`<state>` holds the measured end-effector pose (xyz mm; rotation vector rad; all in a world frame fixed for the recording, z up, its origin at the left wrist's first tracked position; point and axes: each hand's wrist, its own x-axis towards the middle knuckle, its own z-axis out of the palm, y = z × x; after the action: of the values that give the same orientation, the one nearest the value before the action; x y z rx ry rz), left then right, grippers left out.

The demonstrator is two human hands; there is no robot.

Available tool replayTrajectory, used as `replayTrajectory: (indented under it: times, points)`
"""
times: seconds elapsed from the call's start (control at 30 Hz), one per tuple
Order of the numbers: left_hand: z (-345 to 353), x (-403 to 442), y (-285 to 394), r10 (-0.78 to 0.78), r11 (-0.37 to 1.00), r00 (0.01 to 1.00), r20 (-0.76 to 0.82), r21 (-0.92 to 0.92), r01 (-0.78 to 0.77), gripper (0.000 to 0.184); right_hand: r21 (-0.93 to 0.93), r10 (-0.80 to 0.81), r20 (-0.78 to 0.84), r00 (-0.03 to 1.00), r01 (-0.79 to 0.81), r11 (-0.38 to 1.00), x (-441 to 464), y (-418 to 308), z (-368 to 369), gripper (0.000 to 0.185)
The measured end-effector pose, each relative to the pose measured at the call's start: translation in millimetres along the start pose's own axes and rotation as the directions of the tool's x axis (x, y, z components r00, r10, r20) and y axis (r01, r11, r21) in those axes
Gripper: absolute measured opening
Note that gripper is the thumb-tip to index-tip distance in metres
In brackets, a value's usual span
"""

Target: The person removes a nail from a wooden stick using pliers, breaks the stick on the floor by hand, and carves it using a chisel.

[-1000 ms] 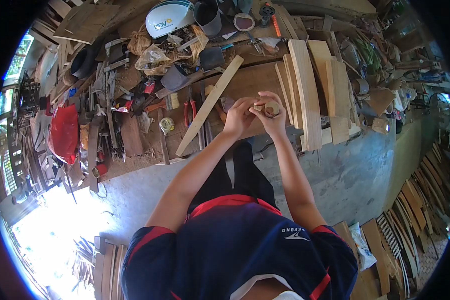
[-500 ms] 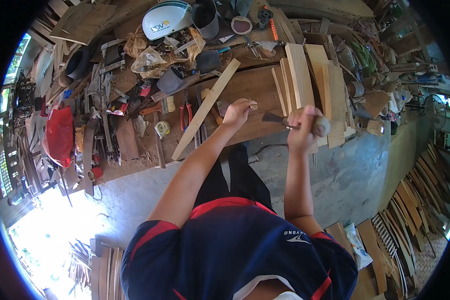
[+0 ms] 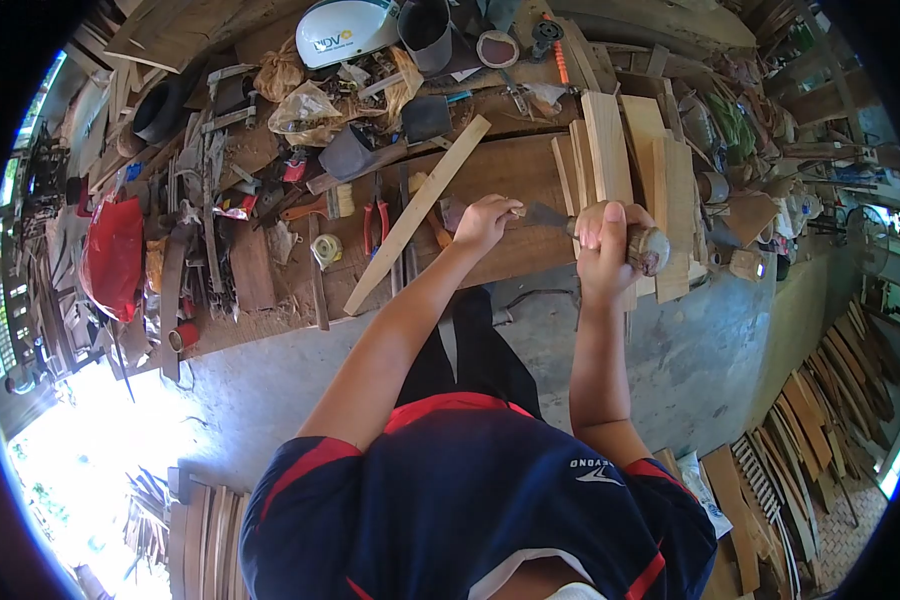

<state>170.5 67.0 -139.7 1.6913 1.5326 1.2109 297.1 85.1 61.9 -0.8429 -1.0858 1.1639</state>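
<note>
"Holding what?"
"The right hand (image 3: 606, 243) clenches a flat-bladed tool (image 3: 549, 217) crosswise, its tip pointing left."
"And the left hand (image 3: 483, 222)?"
"Its fingers pinch a small tan piece (image 3: 518, 211), just beside that tip"

A bare stretch of brown wooden benchtop (image 3: 520, 165) leaves room for a hand to pass beyond the left hand (image 3: 485, 222), hemmed in by a long, pale, slanting wooden strip (image 3: 420, 212) on the left and long, pale wooden planks (image 3: 606, 150) on the right. A flat grey metal blade (image 3: 548, 216), projecting from the right hand (image 3: 603, 242), obstructs the direct route between hands; open air separates the forearms above grey concrete floor (image 3: 540, 350).
</note>
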Motion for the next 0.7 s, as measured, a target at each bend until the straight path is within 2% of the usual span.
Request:
replayTrajectory:
  times: [0.07, 0.2, 0.27, 0.47, 0.7]
  points:
    - [0, 0, 0, 0.001, 1.000, 1.000, -0.006, -0.010, -0.001, 0.020, -0.020, -0.025, 0.070, 0.997, 0.026, 0.999, 2, 5, -2, 0.026]
    - [0, 1, 2, -0.020, 1.000, 1.000, -0.013, -0.016, 0.020, 0.020, 0.016, -0.014, 0.059, 0.998, 0.013, 1.000, 2, 17, -4, 0.025]
    - [0, 1, 0, 0.022, 1.000, 1.000, -0.017, 0.005, -0.022, 0.023, -0.052, -0.004, 0.076, 0.997, 0.008, 0.999, 2, 21, -5, 0.024]
    - [0, 1, 0, 0.015, 1.000, 1.000, -0.006, 0.009, -0.015, 0.024, -0.054, 0.028, 0.080, 0.996, -0.024, 0.998, 4, 22, -5, 0.027]
    - [1, 2, 1, -0.011, 1.000, 1.000, -0.006, -0.006, 0.011, 0.024, -0.089, 0.000, 0.108, 0.994, 0.010, 0.996, 4, 26, -5, 0.030]
